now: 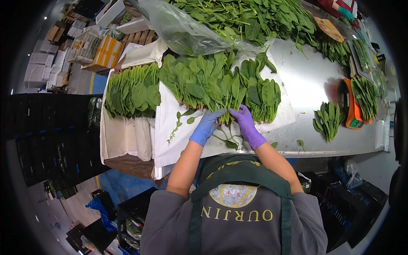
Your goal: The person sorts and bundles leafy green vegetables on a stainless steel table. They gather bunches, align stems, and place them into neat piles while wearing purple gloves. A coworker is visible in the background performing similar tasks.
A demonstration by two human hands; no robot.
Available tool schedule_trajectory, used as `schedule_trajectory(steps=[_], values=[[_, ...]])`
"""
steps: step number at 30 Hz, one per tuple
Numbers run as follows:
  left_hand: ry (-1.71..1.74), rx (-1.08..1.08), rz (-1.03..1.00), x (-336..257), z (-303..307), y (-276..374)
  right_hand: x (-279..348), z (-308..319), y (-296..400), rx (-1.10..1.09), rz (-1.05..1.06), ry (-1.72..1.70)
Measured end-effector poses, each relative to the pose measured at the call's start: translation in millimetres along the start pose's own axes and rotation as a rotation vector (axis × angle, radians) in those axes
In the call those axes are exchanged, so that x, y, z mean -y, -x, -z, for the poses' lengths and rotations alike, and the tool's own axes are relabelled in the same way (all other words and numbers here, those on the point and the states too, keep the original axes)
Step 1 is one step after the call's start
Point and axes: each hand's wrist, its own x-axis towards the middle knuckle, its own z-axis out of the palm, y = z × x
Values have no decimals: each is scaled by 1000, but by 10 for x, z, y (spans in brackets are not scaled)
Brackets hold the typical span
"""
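My left hand (206, 125), in a blue glove, and my right hand (248, 126), in a purple glove, close from both sides around the stem ends of a bunch of spinach (229, 92). More spinach bunches (188, 79) lie side by side to the left of it, and others (263, 98) to the right, on white paper (279, 114). At the left, a lined box (127, 135) holds a row of spinach bunches (132, 92). Loose leaves (230, 144) and a thin sprig (174, 129) lie near my hands.
A large spinach heap (255, 19) and clear plastic film (191, 32) cover the metal table's (296, 73) far side. At the right, an orange scale (352, 111) bears a bunch (363, 95), with another (328, 121) beside it. A co-worker's gloved hand (346, 13) shows at top right.
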Motion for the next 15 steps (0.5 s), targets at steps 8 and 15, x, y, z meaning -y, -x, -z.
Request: schedule_trajectory(steps=[8, 15], values=[[-425, -81, -337, 281, 22, 158, 168, 107, 284, 167, 126, 118], [-500, -214, -218, 616, -1032, 90, 378, 801, 460, 43, 284, 56]])
